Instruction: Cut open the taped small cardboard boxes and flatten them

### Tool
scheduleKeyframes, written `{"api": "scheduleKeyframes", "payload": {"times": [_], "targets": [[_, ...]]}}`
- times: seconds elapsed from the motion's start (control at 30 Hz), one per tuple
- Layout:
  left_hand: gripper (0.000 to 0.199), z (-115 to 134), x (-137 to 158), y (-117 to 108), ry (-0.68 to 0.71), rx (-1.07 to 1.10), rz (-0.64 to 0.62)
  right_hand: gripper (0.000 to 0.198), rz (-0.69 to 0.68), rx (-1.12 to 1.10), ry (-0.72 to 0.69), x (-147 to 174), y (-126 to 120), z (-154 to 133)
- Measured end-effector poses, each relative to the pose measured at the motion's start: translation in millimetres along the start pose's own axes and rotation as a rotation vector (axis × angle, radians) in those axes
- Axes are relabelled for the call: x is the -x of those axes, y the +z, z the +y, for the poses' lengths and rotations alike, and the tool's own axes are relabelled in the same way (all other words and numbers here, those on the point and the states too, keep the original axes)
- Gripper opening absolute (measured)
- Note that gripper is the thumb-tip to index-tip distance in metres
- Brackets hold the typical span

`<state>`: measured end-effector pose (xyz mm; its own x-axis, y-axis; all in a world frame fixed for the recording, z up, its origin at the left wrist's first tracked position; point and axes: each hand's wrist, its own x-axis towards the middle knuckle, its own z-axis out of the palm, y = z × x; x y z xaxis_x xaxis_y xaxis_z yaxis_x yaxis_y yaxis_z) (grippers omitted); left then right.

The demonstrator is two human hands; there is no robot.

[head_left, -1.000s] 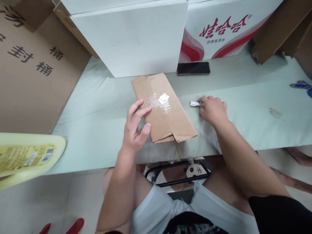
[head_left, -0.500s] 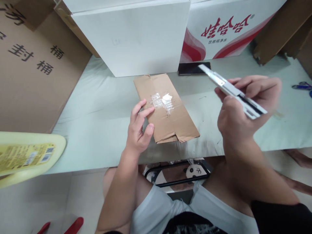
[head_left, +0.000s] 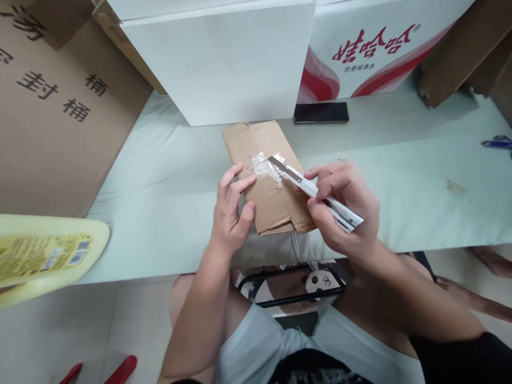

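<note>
A flat brown cardboard package [head_left: 272, 208] lies at a slant on the pale green covered table. Clear shiny tape [head_left: 262, 165] crosses the middle of its top face. My left hand [head_left: 232, 213] rests along the package's left edge, fingers spread and the fingertips on the cardboard. In my right hand [head_left: 348, 208] is a silver box cutter [head_left: 306, 185], its blade out and pointing up and left. The blade's tip is over the tape; whether it touches I cannot tell.
Behind the package stand a white box [head_left: 224, 64] and a red-and-white printed carton [head_left: 372, 58], with a black phone [head_left: 321, 112] before the carton. A large cardboard box [head_left: 52, 133] and a yellow bottle [head_left: 52, 256] are at left. Blue-handled scissors [head_left: 498, 143] lie far right.
My right hand has moved left and down with the box cutter, from beside the package to above its tape. My left hand stays on the package's left edge.
</note>
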<state>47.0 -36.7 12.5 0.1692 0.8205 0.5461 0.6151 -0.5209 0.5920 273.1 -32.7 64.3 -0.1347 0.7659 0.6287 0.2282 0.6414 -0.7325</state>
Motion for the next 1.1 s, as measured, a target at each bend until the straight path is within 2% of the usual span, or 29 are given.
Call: {"api": "scheduleKeyframes", "payload": {"times": [0.4, 0.67, 0.83, 0.97, 1.1], "targets": [[0.042, 1, -1, 1, 0.018, -0.003, 0.013, 0.019, -0.074, -0.060, -0.001, -2, 3, 6], [0.043, 2, -2, 1, 0.017, -0.005, 0.020, 0.019, -0.042, -0.120, 0.064, -3, -2, 4], [0.044, 1, -2, 3, 0.029, -0.003, 0.034, 0.016, -0.052, -0.240, 0.142, -2, -8, 0], [0.043, 0, -3, 4, 0.042, 0.023, 0.050, 0.017, -0.076, -0.207, 0.139, -1, -10, -4], [0.043, -1, -2, 5, 0.032, 0.029, 0.059, 0.016, -0.040, -0.272, 0.125, 1, -11, -1]]}}
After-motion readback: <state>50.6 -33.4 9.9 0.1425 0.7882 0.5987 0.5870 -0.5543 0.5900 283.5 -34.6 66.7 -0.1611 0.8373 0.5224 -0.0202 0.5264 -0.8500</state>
